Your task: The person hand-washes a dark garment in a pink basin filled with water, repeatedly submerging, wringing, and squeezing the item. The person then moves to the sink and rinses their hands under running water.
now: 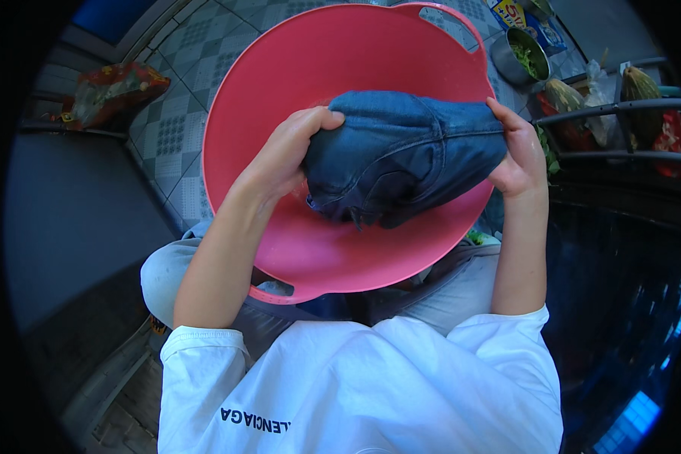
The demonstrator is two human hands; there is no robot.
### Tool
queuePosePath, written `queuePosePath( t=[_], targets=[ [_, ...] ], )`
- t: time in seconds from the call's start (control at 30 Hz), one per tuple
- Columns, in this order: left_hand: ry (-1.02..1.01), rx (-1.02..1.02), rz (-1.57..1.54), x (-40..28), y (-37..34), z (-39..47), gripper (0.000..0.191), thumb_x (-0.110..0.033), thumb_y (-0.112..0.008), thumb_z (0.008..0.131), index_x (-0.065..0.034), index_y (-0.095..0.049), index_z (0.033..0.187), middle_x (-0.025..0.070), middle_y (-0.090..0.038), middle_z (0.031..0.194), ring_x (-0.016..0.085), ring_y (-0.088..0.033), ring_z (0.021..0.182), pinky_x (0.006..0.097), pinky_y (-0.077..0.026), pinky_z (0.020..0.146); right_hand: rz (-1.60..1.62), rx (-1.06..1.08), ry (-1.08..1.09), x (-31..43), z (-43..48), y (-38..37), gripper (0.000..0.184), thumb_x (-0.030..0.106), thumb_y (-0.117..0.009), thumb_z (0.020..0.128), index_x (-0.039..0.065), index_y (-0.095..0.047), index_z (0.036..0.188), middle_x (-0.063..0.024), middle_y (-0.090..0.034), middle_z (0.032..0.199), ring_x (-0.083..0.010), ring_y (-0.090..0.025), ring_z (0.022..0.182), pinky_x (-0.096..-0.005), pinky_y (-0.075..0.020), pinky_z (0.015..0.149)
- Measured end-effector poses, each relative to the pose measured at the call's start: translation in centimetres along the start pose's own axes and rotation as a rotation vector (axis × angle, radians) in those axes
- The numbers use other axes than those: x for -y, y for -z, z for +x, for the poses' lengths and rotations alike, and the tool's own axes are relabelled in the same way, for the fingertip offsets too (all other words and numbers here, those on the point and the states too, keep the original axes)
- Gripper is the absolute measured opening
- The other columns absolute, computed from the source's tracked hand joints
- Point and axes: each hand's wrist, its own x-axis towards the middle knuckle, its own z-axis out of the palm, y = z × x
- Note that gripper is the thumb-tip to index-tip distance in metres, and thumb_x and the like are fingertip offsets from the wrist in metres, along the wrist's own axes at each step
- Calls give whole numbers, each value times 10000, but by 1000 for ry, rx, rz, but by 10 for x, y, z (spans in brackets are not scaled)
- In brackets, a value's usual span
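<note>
A pair of blue denim jeans, bunched and looking damp, is stretched between my two hands over a large pink plastic tub. My left hand grips the left end of the denim, thumb on top and fingers hidden beneath. At the right end, my right hand pinches the cloth near a seam, its thumb at the upper edge. The lower folds of the denim hang dark inside the tub, whose bottom is mostly hidden. The tub stands before my bent knees, one handle away from me and one near my left thigh.
Beyond the tub at right, a metal pot holds green leaves on the tiled floor. A metal rack with squashes and bags stands at right. A red plastic bag lies at left, beside a grey surface.
</note>
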Motion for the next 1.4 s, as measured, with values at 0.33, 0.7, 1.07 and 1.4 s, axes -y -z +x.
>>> queuePosePath(
  t=[0.33,0.7,1.07,1.4],
  targets=[
    [148,71,1296,-5,-1,-1,503,-476,-580,809,23,-646,790,121,-626,722,240,-620,746,364,-473,690,-910,367,132,-30,-16,-29,250,188,-580,590,91,-358,525,48,-320,529,-59,-290,502,-239,-199,469],
    [-292,181,688,2,11,10,91,-101,-554,794,-24,-597,817,26,-584,736,112,-562,673,267,-460,607,-875,427,130,-31,-20,-34,239,131,-655,663,95,-434,579,59,-383,561,-23,-342,534,-199,-242,481],
    [98,-120,-304,-14,18,7,174,-184,-528,828,-27,-590,787,72,-610,689,161,-612,591,299,-549,553,-670,79,-31,-41,20,-7,188,229,-586,845,48,-633,864,-21,-636,808,-82,-582,725,-198,-453,689],
    [53,-49,-276,-19,16,2,155,-171,-554,814,-27,-609,797,78,-632,737,162,-620,655,302,-536,641,-1310,121,44,-39,13,-14,232,242,-632,815,14,-652,849,-22,-615,776,-106,-557,659,-224,-436,639]
  ],
)
